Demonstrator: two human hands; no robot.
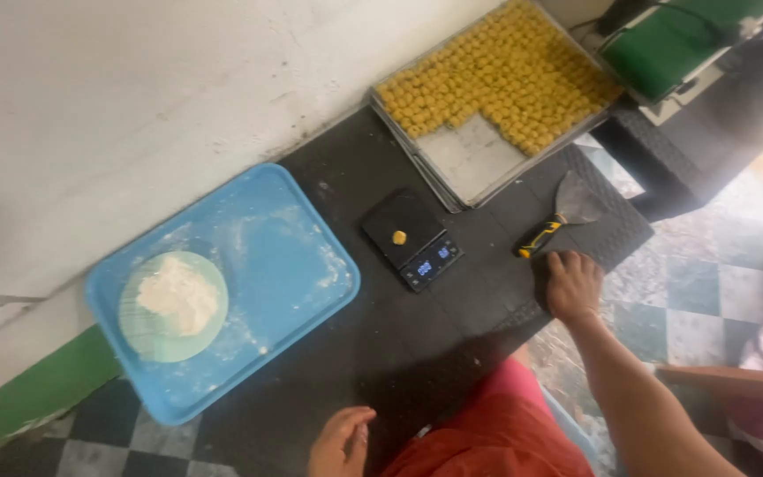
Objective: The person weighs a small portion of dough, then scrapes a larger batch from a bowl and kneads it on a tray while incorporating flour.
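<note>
Setting: a black rubber floor mat (pixel 417 344) lies along a white wall, over a checkered tile floor, seen from above.
Right hand: the right hand (pixel 573 284) rests palm down on the mat's edge, fingers loosely curled and grasping nothing, fingertips just beside the scraper's handle.
Scraper: a metal dough scraper with a yellow-and-black handle (pixel 561 217) lies flat on the mat, blade pointing toward the baking tray.
Left hand: the left hand (pixel 340 441) hangs at the bottom of the view near a red-clothed knee (pixel 496 433), fingers relaxed and empty.
Scale: a small black digital kitchen scale (pixel 412 238) sits mid-mat, display lit, with one small yellow dough ball (pixel 398 237) on its platform.
Baking tray: a rectangular metal baking tray (pixel 474 159) sits behind the scale, mostly filled with rows of yellow dough balls (pixel 505 71); its near corner is bare.
Blue tray: a flour-dusted blue plastic tray (pixel 284 265) lies well left of the scale, holding a pale green round plate (pixel 147 340) heaped with white flour (pixel 180 296).
Obstructions: the scale lies between the blue tray and the scraper; a green machine (pixel 664 44) stands past the baking tray.
</note>
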